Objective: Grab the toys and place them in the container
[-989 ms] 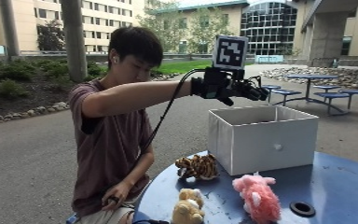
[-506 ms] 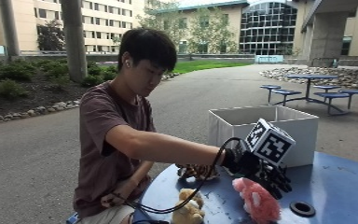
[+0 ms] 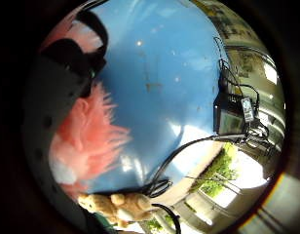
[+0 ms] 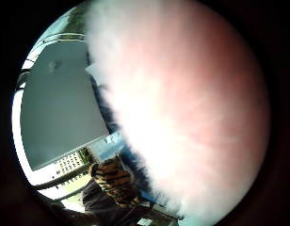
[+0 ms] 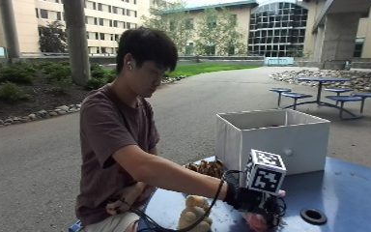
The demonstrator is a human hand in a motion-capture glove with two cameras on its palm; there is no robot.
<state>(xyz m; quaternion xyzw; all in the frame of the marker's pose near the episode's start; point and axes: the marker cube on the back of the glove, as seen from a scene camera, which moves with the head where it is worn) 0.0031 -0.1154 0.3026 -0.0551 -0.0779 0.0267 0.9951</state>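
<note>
A fluffy pink toy (image 5: 257, 222) lies on the round blue table (image 5: 346, 193) near its front edge. My gloved right hand (image 5: 247, 198) is down on top of it, fingers curled into the fur. Pink fur (image 4: 192, 117) fills the thumb side palm view and shows beside a gloved finger (image 3: 89, 53) in the little finger side view as pink fur (image 3: 89, 141). A tan teddy (image 5: 195, 212) lies just left of the hand; the teddy (image 3: 118, 204) also shows there. A striped tiger toy (image 5: 206, 168) sits by the white box container (image 5: 272, 137), which stands open at the table's back.
A black-rimmed hole (image 5: 313, 215) sits in the table right of the pink toy. A black device with cables (image 3: 230, 114) lies on the blue tabletop (image 3: 155, 73). The person's bare left hand (image 5: 124, 200) rests at their lap.
My hand has come down from above the white container to the pink toy at the table's front and now sits lower on it, with fingers in the fur.
</note>
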